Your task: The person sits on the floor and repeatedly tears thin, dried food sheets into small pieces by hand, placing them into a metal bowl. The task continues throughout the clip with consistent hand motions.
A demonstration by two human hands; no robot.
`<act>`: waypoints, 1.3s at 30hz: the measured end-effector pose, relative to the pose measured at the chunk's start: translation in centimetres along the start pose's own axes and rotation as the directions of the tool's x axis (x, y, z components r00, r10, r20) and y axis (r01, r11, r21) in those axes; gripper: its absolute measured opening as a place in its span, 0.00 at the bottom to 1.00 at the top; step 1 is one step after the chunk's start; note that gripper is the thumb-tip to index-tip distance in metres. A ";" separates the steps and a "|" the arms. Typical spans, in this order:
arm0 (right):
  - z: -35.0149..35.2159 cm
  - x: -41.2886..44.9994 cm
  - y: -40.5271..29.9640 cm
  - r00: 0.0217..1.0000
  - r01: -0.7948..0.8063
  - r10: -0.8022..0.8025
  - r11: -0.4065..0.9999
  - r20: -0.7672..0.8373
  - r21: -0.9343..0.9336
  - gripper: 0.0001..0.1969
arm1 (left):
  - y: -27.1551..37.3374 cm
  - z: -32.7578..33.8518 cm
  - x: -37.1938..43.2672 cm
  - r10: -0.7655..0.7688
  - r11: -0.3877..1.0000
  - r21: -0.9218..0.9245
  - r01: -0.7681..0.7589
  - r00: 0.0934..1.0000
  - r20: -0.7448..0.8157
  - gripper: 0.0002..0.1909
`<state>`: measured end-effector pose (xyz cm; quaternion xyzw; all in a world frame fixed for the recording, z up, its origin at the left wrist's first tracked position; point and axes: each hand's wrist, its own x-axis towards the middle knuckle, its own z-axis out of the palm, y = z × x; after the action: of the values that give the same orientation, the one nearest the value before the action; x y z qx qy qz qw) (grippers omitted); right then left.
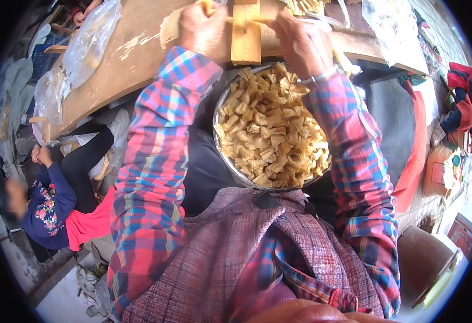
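Note:
My left hand [204,28] is closed around a yellowish strip at the table's edge. My right hand [303,42] pinches a similar yellow strip [262,19], whose end points at the wooden block [246,44] between my hands. Whether both hands hold one strip, I cannot tell; the fingertips are partly hidden and blurred. The block juts over the table's front edge. Below it, in my lap, a round metal basin [219,147] is heaped with knotted yellowish pieces [274,129], their ends fanned out.
The wooden table [135,44] spans the top of the view, with a bundle of yellow strips [306,6] at the back. Clear plastic bags lie on it at left [92,42] and right [391,30]. Another person [54,202] sits at the left. A red cloth [411,149] hangs to the right.

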<state>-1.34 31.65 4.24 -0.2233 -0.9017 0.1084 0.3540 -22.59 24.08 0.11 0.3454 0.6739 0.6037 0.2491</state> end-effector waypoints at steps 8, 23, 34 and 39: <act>-7.0 -8.6 -6.7 0.988 -0.073 0.024 0.947 0.155 0.312 0.07 | 7.7 -0.1 -12.0 -0.153 0.988 0.109 0.109 0.749 0.645 0.06; -6.9 -15.5 -12.6 0.995 0.073 -0.104 0.786 0.014 0.614 0.07 | 7.7 5.3 -20.9 -0.423 0.847 0.086 0.524 0.567 0.707 0.29; -10.3 -19.0 -16.8 0.992 -0.043 0.119 0.624 -0.040 0.781 0.04 | 8.8 6.1 -25.0 -0.415 0.607 -0.235 0.759 0.556 0.720 0.11; -9.5 -18.4 -13.3 0.827 -0.153 0.475 0.704 -0.300 0.693 0.05 | 11.3 3.9 -27.1 -0.222 0.884 -0.125 0.451 0.639 0.736 0.15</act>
<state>12.81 11.56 5.03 -0.2623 -0.6452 0.4149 0.5854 -0.58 6.19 8.47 0.3737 0.4809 0.4619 0.6448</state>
